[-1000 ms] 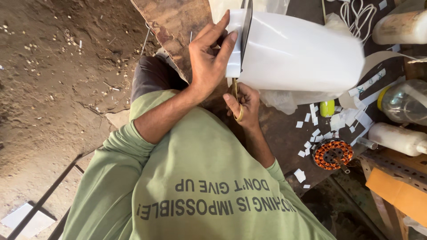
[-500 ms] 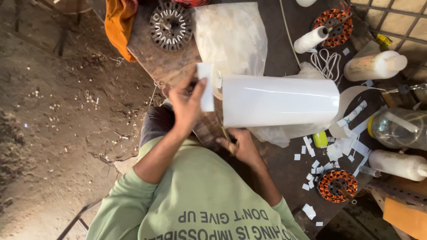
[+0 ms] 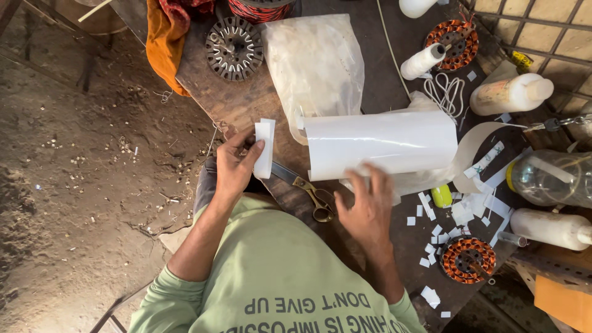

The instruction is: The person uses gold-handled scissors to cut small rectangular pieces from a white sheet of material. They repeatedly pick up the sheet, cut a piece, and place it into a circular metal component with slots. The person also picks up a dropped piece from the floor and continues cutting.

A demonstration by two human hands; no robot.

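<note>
We see a small folded white paper strip, upright, pinched at the table edge, a curled white paper roll lying sideways on the table, brass-handled scissors flat between them.

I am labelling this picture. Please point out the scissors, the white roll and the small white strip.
scissors (image 3: 316, 198): head view, on the brass handles.
white roll (image 3: 382, 143): head view, middle of its curved side.
white strip (image 3: 265, 148): head view, middle, beside the left thumb.

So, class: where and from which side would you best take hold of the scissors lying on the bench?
Take the scissors by the brass finger loops, coming from the person's side. The loops lie bare between left hand and right hand; the blades run under the cut white strip.
</note>
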